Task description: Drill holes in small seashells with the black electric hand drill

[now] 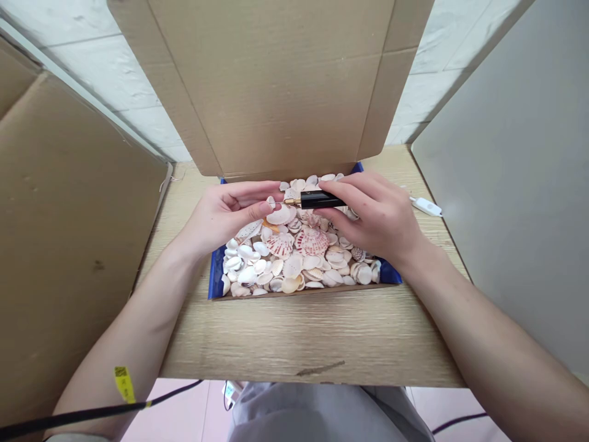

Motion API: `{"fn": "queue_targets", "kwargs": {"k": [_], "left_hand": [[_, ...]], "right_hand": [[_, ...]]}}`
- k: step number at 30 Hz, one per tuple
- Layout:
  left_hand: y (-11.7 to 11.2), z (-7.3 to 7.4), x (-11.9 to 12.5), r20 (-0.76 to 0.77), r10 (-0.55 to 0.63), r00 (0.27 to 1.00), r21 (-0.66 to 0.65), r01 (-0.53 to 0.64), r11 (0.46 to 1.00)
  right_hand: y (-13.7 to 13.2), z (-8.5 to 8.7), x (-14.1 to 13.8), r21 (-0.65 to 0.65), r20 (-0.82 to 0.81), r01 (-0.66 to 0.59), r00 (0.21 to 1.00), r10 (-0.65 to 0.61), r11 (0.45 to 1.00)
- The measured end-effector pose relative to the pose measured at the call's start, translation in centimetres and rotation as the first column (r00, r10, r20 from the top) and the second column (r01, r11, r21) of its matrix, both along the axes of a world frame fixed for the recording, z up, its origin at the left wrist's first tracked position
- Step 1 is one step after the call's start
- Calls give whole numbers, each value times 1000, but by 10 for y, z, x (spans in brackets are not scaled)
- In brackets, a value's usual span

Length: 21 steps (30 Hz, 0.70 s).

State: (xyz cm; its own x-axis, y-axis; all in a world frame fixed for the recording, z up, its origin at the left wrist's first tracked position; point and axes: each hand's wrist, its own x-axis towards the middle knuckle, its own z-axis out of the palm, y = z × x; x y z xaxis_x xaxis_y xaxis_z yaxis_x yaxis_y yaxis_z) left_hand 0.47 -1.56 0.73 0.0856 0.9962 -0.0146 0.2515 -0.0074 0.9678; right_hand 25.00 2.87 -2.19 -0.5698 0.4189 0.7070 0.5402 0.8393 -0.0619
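Between the thumb and fingers of my left hand [223,212] is a small pale seashell [270,201], held above the box. My right hand [384,212] grips a black mini hand drill [317,199] with a brass chuck, lying level and pointing left. Its thin bit reaches the small seashell; whether it has gone through, I cannot tell. Beneath both hands a shallow blue-edged cardboard box [215,279] holds many loose shells. Two larger red-and-white scallop shells [311,241] lie near its middle.
Behind the box its cardboard lid [285,86] stands upright. A cardboard panel [69,202] rises on the left, a grey panel [515,184] on the right. A white inline switch [427,206] lies right of the box on the wooden table [313,337]. A black cable [83,414] crosses the lower left.
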Motion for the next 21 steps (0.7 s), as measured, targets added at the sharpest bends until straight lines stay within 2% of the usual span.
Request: {"fn": "queue_targets", "kwargs": {"k": [6,8,13,21], "left_hand": [[1,0,-2,75,-50,996,-2,50,999],[1,0,-2,74,-80,994,-2,81,997],[1,-2,-1,64,-91,994,4,91,996],[2,-4,-2,38,-65,997,66,62,996]], "right_hand": [[-3,2,1,180,-64,17,998,-6,983],[-4,3,1,202,-91,16,996,2,979],[-4,3,0,143,-35,95,995,-91,985],[-3,1,-1,82,40,39,998,-42,996]]}}
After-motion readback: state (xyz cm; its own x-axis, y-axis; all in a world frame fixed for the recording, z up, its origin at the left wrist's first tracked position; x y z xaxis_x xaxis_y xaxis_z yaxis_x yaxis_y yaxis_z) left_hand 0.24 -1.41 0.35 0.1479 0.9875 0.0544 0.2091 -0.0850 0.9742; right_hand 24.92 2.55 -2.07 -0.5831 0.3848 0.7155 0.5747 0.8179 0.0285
